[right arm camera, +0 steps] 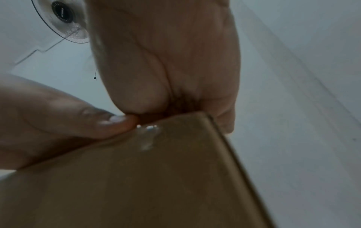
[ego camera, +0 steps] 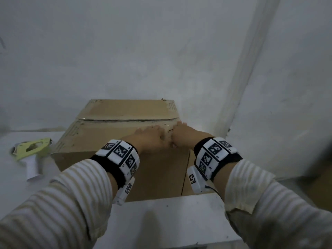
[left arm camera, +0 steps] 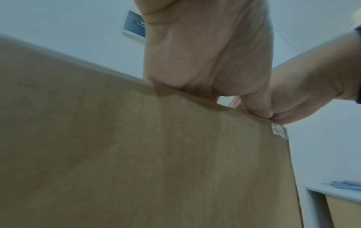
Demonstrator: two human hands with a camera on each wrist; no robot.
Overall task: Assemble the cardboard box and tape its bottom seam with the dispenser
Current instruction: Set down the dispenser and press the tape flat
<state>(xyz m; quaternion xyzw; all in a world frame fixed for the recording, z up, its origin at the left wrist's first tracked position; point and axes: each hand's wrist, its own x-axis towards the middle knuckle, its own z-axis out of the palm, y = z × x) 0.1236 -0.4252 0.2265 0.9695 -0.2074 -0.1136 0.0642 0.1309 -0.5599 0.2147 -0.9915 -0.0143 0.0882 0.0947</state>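
The tape end (right arm camera: 147, 137) was pressed flat by both hands (ego camera: 168, 136) at the box (ego camera: 111, 139) corner; the seam seemed taped, the dispenser (ego camera: 32, 150) laid aside leftward.

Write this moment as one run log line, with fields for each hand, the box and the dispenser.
left hand: presses box top | right hand: presses tape end at right edge | box: closed, seam taped | dispenser: on table, left of box

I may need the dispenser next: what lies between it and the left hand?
In the head view, only the cardboard box's near-left top corner and a strip of white table separate the tape dispenser from the left hand, which rests on the box.
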